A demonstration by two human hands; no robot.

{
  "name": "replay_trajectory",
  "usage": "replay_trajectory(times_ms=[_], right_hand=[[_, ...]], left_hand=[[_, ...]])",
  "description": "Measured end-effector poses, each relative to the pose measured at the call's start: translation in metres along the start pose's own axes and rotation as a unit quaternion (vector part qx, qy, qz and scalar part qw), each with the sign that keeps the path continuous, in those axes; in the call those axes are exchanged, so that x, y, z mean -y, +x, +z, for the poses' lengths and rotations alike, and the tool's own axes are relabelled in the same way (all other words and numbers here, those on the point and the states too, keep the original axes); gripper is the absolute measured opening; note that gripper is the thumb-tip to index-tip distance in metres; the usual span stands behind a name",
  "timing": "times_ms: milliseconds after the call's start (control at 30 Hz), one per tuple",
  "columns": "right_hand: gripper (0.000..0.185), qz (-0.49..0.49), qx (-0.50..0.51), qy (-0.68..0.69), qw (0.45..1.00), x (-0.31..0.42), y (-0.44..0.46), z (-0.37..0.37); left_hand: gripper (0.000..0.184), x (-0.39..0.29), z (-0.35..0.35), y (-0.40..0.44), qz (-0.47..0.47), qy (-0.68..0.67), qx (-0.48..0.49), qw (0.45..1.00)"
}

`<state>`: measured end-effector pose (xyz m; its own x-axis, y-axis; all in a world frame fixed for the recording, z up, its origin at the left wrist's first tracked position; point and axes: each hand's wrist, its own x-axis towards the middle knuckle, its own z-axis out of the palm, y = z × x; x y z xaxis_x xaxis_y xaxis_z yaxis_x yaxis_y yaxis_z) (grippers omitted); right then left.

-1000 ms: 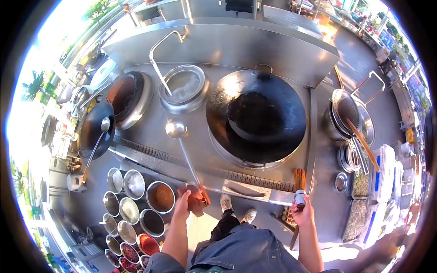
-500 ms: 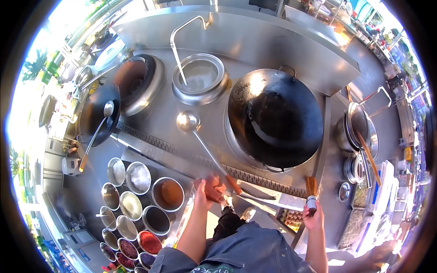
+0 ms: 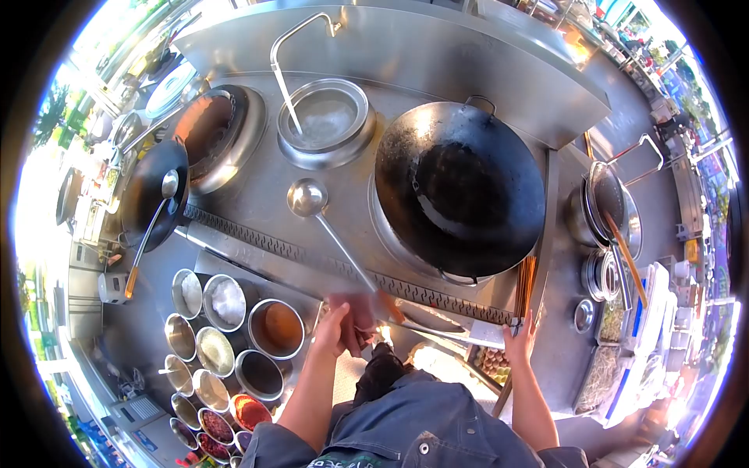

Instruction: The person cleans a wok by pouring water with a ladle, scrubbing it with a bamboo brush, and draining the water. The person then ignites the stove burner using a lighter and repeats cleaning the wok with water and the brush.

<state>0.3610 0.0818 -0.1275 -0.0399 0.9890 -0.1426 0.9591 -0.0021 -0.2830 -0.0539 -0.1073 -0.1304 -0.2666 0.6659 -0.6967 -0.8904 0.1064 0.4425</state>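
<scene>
My left hand (image 3: 331,331) is closed on a reddish-brown, soft-looking thing (image 3: 357,316), smeared by motion; its kind is unclear. Right beside it lies the wooden handle of a long ladle (image 3: 307,198), whose bowl rests on the steel stove top. At the front right edge of the stove, my right hand (image 3: 521,343) grips the lower end of a bamboo wok brush (image 3: 526,287). Its bristles point away from me, toward the wok's right side. The large black wok (image 3: 476,195) sits tilted on its burner, with a little shiny liquid or wet sheen inside.
Several seasoning pots (image 3: 276,327) stand front left. A water pot (image 3: 324,117) sits under a bent tap (image 3: 277,66). Another wok (image 3: 156,207) holding a ladle is at left. Strainers (image 3: 608,195) rest on a pot at right. A steel backsplash (image 3: 452,58) closes the back.
The brush has moved from upright in my right hand to lying lower, bristles away from me by the wok. My left hand stays near the ladle handle, still holding the reddish-brown thing.
</scene>
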Motion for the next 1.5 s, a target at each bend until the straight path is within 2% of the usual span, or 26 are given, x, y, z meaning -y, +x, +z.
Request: replay_trajectory(times_ms=[33,100,167,200,267,300,367,433,533,600,667,700,767,800,833,900,933,1000,1067,1167,1233,1333,1367,1433,1467,1500], right_hand=[[0.085,-0.066,-0.036,0.008,0.997,0.007,-0.002,0.001],[0.082,-0.012,0.216,0.251,0.943,0.052,-0.017,-0.006],[0.083,-0.002,0.353,0.582,0.732,0.11,-0.048,-0.025],[0.083,0.03,0.381,0.616,0.688,0.137,-0.054,-0.037],[0.065,0.048,0.358,0.614,0.702,0.133,-0.058,-0.024],[0.057,0.074,0.339,0.611,0.711,0.122,-0.058,-0.029],[0.048,0.142,0.253,0.589,0.755,0.087,-0.063,-0.038],[0.039,0.232,0.126,0.559,0.786,0.032,-0.069,-0.048],[0.038,0.269,-0.028,0.595,0.757,-0.053,-0.073,-0.064],[0.053,0.268,-0.044,0.491,0.828,-0.144,-0.075,-0.038],[0.081,0.379,-0.05,0.229,0.895,-0.186,-0.085,-0.033],[0.086,0.414,-0.044,0.193,0.889,-0.205,-0.093,-0.026],[0.073,0.439,-0.04,0.232,0.867,-0.292,-0.112,0.03],[0.073,0.451,-0.015,0.249,0.857,-0.253,-0.117,0.007],[0.073,0.444,-0.009,0.252,0.86,-0.239,-0.121,0.002],[0.061,0.438,0.035,0.339,0.832,-0.221,-0.127,-0.003],[0.061,0.431,0.04,0.342,0.834,-0.216,-0.129,-0.002],[0.055,0.459,0.027,0.39,0.798,-0.208,-0.128,0.003],[0.055,0.451,0.034,0.395,0.799,-0.21,-0.127,0.006],[0.055,0.428,0.042,0.436,0.791,-0.235,-0.136,0.018],[0.054,0.443,0.044,0.464,0.766,-0.237,-0.137,0.024],[0.054,0.456,0.034,0.44,0.773,-0.226,-0.135,0.025],[0.054,0.457,0.036,0.419,0.784,-0.223,-0.137,0.025],[0.054,0.45,0.043,0.42,0.787,-0.214,-0.138,0.02],[0.054,0.445,0.049,0.421,0.789,-0.21,-0.137,0.018],[0.054,0.444,0.046,0.423,0.788,-0.208,-0.14,0.016]], left_hand=[[0.036,-0.003,0.017,-0.007,-0.001,-0.001,0.0,1.0],[0.037,0.006,0.05,-0.014,-0.103,0.043,0.06,0.992],[0.041,0.059,0.064,0.002,-0.043,0.15,0.164,0.974],[0.044,0.064,0.099,-0.009,-0.058,0.182,0.238,0.952],[0.051,0.065,0.144,-0.03,-0.048,0.317,0.368,0.873],[0.043,0.072,0.147,-0.03,-0.003,0.356,0.355,0.865],[0.032,0.07,0.135,-0.025,0.056,0.427,0.278,0.859],[0.018,0.069,0.094,-0.003,0.042,0.397,0.092,0.912],[0.026,0.066,0.034,0.038,0.08,0.511,-0.066,0.854],[0.038,0.059,0.012,0.057,0.22,0.69,-0.154,0.672],[0.054,0.064,0.026,0.065,0.219,0.656,-0.22,0.688],[0.06,0.074,0.016,0.085,0.192,0.638,-0.221,0.712],[0.059,0.081,0.019,0.099,0.169,0.658,-0.211,0.703],[0.054,0.07,0.045,0.085,0.128,0.658,-0.227,0.707],[0.044,0.084,0.029,0.1,0.197,0.657,-0.267,0.677],[0.031,0.06,0.04,0.079,0.106,0.381,-0.182,0.9],[0.027,0.054,0.035,0.075,0.065,0.217,-0.153,0.962],[0.019,0.03,0.019,0.063,0.045,-0.035,-0.091,0.994],[0.012,-0.01,0.005,0.031,0.104,0.034,-0.048,0.993],[0.024,-0.043,-0.014,0.016,0.21,0.299,-0.133,0.921],[0.024,-0.077,0.006,0.005,0.24,0.214,-0.115,0.94],[0.031,-0.146,0.036,0.025,0.211,0.457,-0.169,0.847],[0.033,-0.166,0.052,0.035,0.183,0.539,-0.22,0.793],[0.036,-0.192,-0.008,0.128,0.432,0.755,-0.245,0.427],[0.036,-0.203,0.006,0.137,0.437,0.753,-0.244,0.427],[0.03,-0.212,0.029,0.142,0.373,0.714,-0.232,0.545]])
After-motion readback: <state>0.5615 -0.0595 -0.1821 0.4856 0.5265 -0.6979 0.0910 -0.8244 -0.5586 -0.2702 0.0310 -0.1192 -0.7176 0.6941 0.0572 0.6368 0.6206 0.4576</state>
